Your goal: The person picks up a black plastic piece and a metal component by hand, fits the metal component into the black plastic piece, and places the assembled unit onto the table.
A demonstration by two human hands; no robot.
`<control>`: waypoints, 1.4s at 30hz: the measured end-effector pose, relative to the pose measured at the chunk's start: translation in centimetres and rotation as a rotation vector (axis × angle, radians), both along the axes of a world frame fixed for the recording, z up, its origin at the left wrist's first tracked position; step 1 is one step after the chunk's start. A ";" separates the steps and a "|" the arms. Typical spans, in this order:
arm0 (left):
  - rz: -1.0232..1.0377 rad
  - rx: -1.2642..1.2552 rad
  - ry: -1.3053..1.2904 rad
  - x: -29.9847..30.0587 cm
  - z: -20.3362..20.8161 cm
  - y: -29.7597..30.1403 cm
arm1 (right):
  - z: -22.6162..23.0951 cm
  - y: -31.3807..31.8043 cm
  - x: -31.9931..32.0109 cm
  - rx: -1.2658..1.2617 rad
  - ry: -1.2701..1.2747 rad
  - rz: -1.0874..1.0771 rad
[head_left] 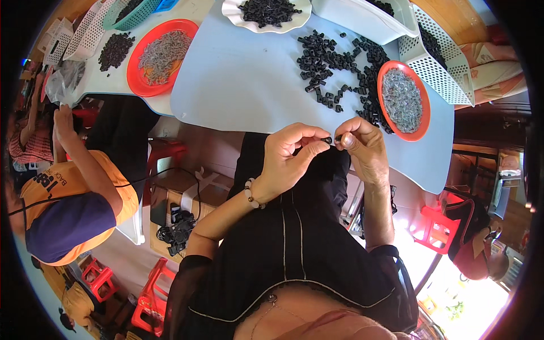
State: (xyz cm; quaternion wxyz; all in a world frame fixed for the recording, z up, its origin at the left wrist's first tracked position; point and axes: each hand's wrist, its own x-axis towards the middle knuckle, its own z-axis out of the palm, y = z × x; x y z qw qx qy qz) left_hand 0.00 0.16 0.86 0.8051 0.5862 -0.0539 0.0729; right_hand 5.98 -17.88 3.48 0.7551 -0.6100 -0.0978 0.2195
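My left hand (pixel 288 156), with a beaded bracelet at its wrist, pinches a small black plastic piece (pixel 327 140) between thumb and fingertips. Close beside it, my right hand (pixel 367 152) is closed on another small dark piece (pixel 338 137), mostly covered by the fingers. The two pieces nearly meet in front of the table's near edge, above my lap. Beyond my hands, many loose black plastic pieces (pixel 317 59) are spread on the pale blue table (pixel 243 85). To their right stands an orange-red plate (pixel 425 116) heaped with small shiny clear or silvery parts (pixel 401 101).
A white scalloped plate (pixel 229 12) of black pieces, a white bin (pixel 362 20) and a perforated basket (pixel 453 76) stand at the back. Leftward are a red plate (pixel 134 73) of grey parts and a co-worker in orange (pixel 122 187). An open cardboard box (pixel 212 192) stands below.
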 end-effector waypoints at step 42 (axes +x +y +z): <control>0.237 0.366 -0.194 0.3 0.5 -1.0 | 0.1 -0.4 0.3 -0.071 0.070 0.130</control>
